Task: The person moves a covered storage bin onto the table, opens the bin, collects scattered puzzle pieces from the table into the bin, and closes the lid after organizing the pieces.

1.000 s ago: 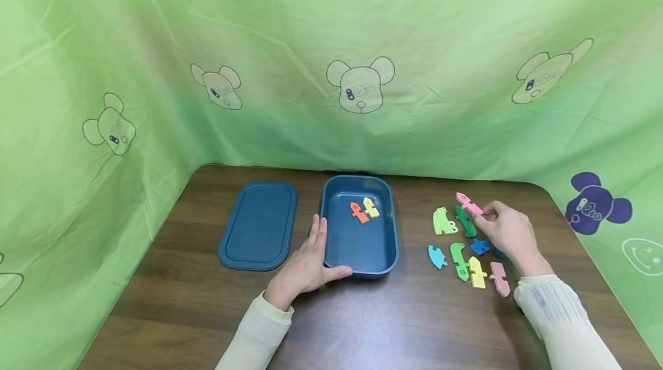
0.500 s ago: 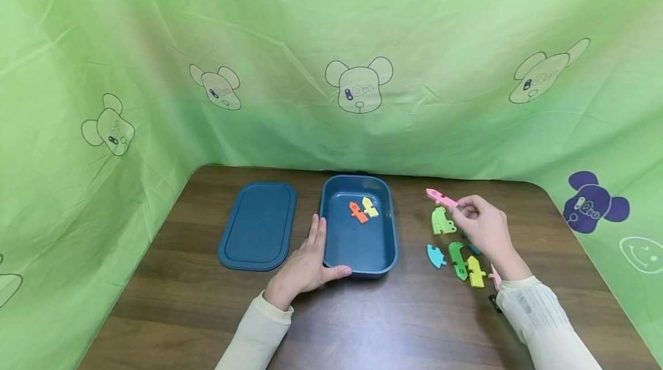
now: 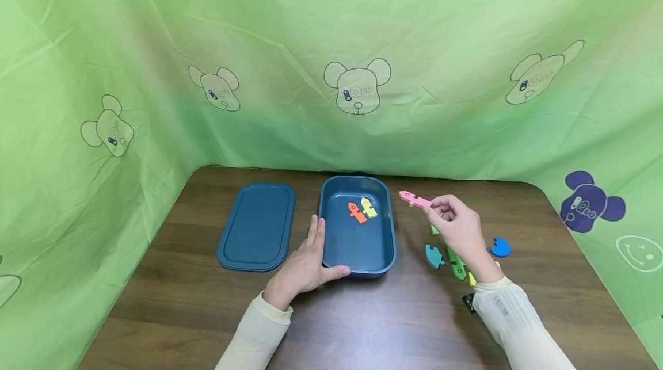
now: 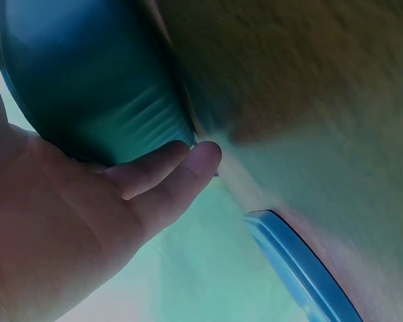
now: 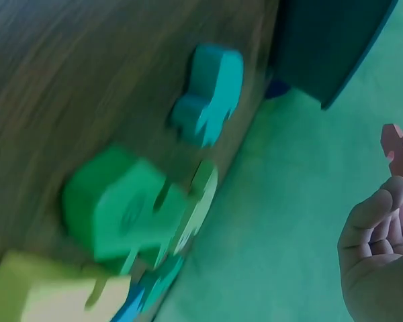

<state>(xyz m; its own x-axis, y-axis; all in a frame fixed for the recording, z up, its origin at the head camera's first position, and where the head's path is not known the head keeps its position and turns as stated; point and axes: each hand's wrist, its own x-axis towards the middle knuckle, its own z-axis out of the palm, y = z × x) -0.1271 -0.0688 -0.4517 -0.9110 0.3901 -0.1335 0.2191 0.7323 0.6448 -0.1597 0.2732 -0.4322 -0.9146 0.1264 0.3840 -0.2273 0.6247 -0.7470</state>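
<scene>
My right hand (image 3: 458, 229) pinches a pink puzzle piece (image 3: 414, 199) by one end between thumb and fingertips, raised above the table just right of the blue box (image 3: 392, 243). In the right wrist view, the same pink piece (image 5: 397, 151) sticks out past the fingertips. An orange piece (image 3: 357, 213) and a pale yellow piece (image 3: 369, 208) lie inside the box. My left hand (image 3: 300, 272) rests against the box's near left corner, fingers extended along the side wall and thumb along the front. The left wrist view shows those fingers (image 4: 181, 184) touching the outer wall.
Below my right hand lie a teal piece (image 3: 434, 256), a green piece (image 3: 456, 265) and a blue piece (image 3: 500, 247); others are partly hidden by the arm. A blue lid (image 3: 257, 226) lies flat left of the box. Green cloth (image 3: 290, 140) hangs behind the table.
My right hand has carried the pink piece leftward, from over the loose pieces toward the box. The left hand and box stay put.
</scene>
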